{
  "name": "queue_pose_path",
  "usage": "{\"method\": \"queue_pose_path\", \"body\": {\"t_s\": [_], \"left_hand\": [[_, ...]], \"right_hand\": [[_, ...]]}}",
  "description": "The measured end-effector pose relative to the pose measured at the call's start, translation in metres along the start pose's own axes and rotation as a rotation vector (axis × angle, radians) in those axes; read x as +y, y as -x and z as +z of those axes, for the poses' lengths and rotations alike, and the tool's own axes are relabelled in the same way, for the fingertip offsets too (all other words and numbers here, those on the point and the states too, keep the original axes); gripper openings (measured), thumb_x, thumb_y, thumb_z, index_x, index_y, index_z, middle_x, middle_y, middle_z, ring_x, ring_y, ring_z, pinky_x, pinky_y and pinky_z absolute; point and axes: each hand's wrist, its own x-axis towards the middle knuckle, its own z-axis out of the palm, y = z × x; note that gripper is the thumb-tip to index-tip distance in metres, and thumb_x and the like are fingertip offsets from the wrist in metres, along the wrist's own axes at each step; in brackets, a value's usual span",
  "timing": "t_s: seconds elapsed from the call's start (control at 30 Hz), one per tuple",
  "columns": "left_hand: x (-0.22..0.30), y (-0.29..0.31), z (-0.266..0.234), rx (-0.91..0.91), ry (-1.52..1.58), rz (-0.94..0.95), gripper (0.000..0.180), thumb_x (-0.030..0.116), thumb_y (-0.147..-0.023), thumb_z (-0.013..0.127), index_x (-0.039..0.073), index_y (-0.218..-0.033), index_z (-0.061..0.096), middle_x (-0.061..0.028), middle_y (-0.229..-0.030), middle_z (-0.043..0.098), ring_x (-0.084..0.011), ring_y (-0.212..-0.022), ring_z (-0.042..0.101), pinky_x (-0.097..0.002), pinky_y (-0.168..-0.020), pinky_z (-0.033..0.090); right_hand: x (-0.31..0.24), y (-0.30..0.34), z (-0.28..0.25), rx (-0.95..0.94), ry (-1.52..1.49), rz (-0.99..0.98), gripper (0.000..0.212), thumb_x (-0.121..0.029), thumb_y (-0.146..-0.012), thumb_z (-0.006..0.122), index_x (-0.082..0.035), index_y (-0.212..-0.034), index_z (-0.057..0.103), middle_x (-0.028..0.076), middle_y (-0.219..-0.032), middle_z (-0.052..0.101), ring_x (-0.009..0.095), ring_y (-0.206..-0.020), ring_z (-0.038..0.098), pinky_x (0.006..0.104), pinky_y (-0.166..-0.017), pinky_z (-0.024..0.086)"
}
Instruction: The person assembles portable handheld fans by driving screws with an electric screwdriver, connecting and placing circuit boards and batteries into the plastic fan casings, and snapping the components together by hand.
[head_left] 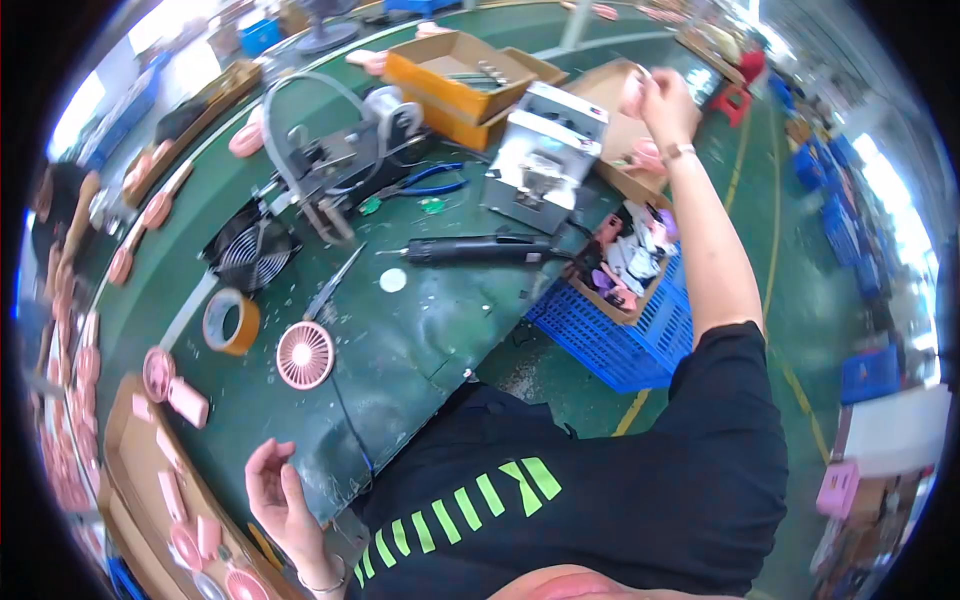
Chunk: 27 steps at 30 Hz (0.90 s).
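Note:
My right hand (668, 108) is stretched far out over an open cardboard box (605, 92) at the back right. Its fingers are closed on a rounded pink plastic part (632, 96); more pink parts (645, 155) lie just below. At the lower left, my left hand (282, 498) is raised beside the table edge, fingers loosely curled and apart, with nothing in it. Nearest to it on the table are a round pink fan grille (305, 355) and a pink fan piece (187, 402). A black electric screwdriver (480, 249) lies across the middle of the green table.
A grey-white machine (545, 155) stands at the back, with blue-handled pliers (425, 182) beside it. Further left are a wire-fed bench device (340, 160), a black fan (252, 250) and a tape roll (231, 321). A blue crate (610, 345) stands right of the table.

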Motion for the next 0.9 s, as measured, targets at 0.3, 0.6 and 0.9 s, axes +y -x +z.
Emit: {"method": "queue_pose_path", "body": {"t_s": [0.3,0.6,0.9], "left_hand": [[0.006,0.026,-0.117,0.395,-1.039,-0.131,0.044,0.008,-0.085,0.064,0.007,-0.127,0.052,-0.0165,-0.124,0.055,-0.0355,-0.117,0.05,-0.0429,-0.099,0.042],[-0.059,0.109,-0.222,0.469,-1.026,-0.581,0.058,0.035,-0.076,0.076,0.003,-0.121,0.055,-0.0223,-0.11,0.062,-0.0352,-0.104,0.061,-0.0411,-0.089,0.049],[-0.01,0.091,-0.179,0.763,-0.952,-0.462,0.054,0.023,-0.067,0.085,0.001,-0.106,0.055,-0.0131,-0.097,0.063,-0.0245,-0.09,0.063,-0.0346,-0.08,0.05]], "right_hand": [[0.037,0.061,0.015,-0.143,-0.459,0.403,0.032,-0.016,-0.093,0.059,-0.002,-0.12,0.052,0.014,-0.106,0.065,0.021,-0.048,0.061,0.0292,-0.037,0.046],[-0.128,0.141,-0.018,-0.177,-0.699,-0.353,0.014,0.005,-0.092,0.056,0.007,-0.105,0.061,0.011,-0.093,0.063,0.018,-0.076,0.058,0.027,-0.065,0.049],[-0.262,0.237,-0.042,-0.739,-1.284,-0.319,0.023,0.018,-0.079,0.056,0.004,-0.096,0.062,0.015,-0.087,0.062,0.022,-0.072,0.059,0.0279,-0.06,0.05]]}}
